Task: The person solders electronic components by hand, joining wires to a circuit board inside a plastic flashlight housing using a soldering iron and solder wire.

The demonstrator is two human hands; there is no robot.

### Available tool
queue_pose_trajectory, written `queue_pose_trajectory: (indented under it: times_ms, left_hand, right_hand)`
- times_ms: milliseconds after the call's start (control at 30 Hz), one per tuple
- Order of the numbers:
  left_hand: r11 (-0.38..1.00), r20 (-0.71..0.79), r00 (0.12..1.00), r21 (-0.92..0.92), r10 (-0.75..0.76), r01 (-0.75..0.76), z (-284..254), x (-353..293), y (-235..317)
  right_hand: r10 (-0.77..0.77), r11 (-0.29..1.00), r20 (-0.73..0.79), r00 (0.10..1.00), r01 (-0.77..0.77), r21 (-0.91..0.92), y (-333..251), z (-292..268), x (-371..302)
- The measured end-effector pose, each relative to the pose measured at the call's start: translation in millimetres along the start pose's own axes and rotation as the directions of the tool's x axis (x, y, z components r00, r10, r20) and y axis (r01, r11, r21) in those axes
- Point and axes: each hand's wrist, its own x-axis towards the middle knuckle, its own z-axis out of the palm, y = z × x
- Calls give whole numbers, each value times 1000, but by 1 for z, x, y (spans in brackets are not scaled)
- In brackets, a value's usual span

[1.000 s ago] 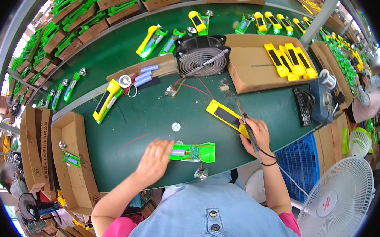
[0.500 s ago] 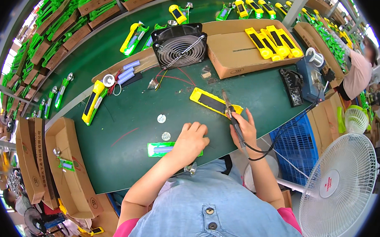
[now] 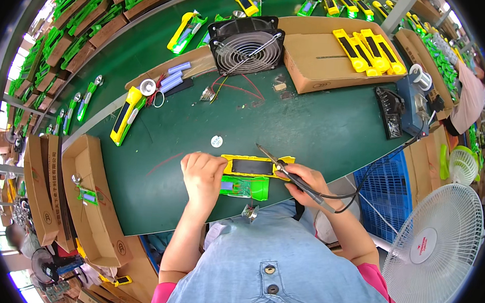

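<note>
Head view is showing a broad dark-green counter [image 3: 304,116] carrying a shallow brown cardboard box [image 3: 308,45] and, left of it, a square black fan with a metal guard [image 3: 246,47]. Near the front edge, the hands are working apart: the right hand [image 3: 315,180] is gripping a dark-handled soldering iron [image 3: 305,187] with its fingers by the casing's right end, while the left hand [image 3: 202,174] is curling its fingers at the left end, hiding whether they are pinching it. Between them, a long yellow plastic casing [image 3: 252,167] is lying just beyond an open green plastic casing [image 3: 257,188]; whether they are touching, I cannot tell. The yellow piece is probably feeling light, stiff and slightly slippery, its rim and ends offering the safest hold, clear of the panel. It is showing a bright frame around a dark rectangular panel. Nearer the person, a small silvery lamp reflector [image 3: 250,212] is sitting.
</note>
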Motion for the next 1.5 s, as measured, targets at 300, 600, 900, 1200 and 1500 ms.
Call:
queue_pose_trajectory:
  times_ms: [300,600,900,1200,1500]
  left_hand:
    - [999,553,833,14,18,-31,3,24,-22]
    - [999,622,782,-5,-29,41,2,27,-20]
    - [996,614,788,86,-45,-10,7,24,-17]
    - [988,633,772,149,-58,-48,8,25,-14]
    - [984,614,787,172,-69,-48,9,25,-15]
  right_hand:
    - [506,777,-341,792,-247,579,-16,40,3]
    - [719,516,-101,687,-431,741,-8,46,15]
    - [670,583,-110,734,-429,690,-8,52,15]
    - [666,581,-97,740,-434,688,-13,46,11]
    - [231,973,-294,928,-220,71,-28,15,-5]
